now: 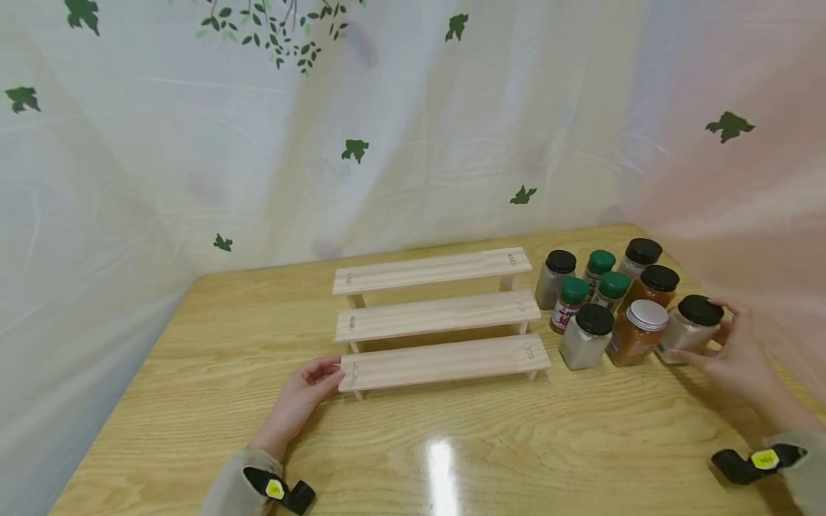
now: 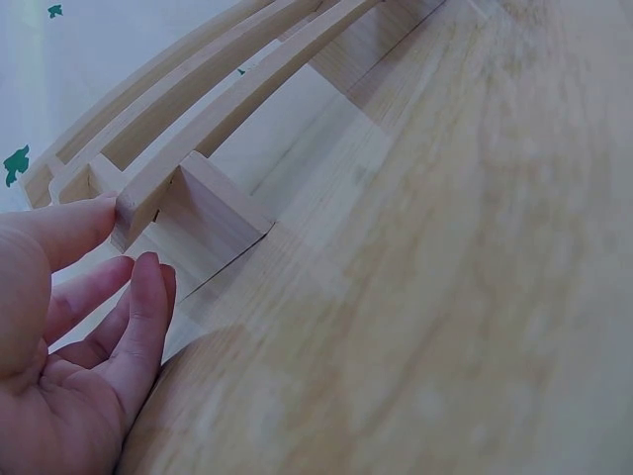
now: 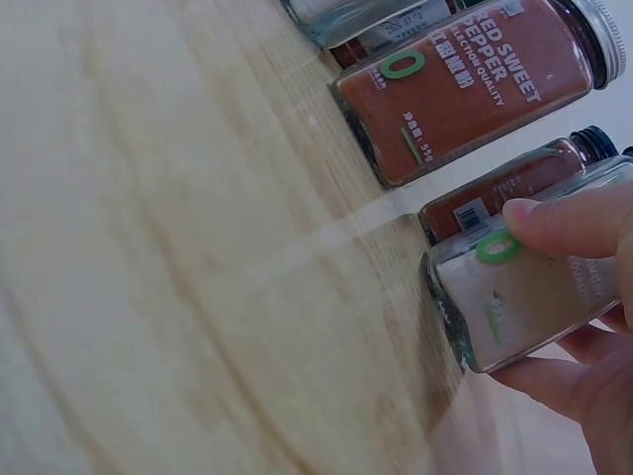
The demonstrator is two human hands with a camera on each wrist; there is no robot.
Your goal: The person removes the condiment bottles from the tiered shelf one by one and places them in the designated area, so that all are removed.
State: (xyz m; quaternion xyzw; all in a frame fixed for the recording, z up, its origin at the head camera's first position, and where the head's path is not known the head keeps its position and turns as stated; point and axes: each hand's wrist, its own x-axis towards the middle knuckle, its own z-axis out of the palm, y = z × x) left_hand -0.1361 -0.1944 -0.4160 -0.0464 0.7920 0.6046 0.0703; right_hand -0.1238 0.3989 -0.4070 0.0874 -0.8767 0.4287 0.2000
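Observation:
My right hand [image 1: 742, 351] grips a clear spice jar [image 1: 687, 330] of pale powder with a black lid, at the right end of a group of jars. In the right wrist view, the thumb [image 3: 559, 223] presses the front of that jar [image 3: 524, 297], while other fingers go behind it. Whether its base is off the table cannot be told. My left hand [image 1: 306, 394] is at the left end of a three-step wooden rack [image 1: 445, 363]. Its thumb [image 2: 79, 230] touches the end of the lowest plank [image 2: 188, 139]; the other visible fingers are loosely bent below, apart from the wood.
Beside the held jar stands a red sweet pepper jar [image 1: 639, 333] with a silver lid. Several more jars crowd around it, among them a white-powder jar [image 1: 586, 337] and a small green-capped bottle [image 1: 568, 304]. A leaf-patterned curtain [image 1: 413, 143] hangs behind the wooden table [image 1: 226, 344].

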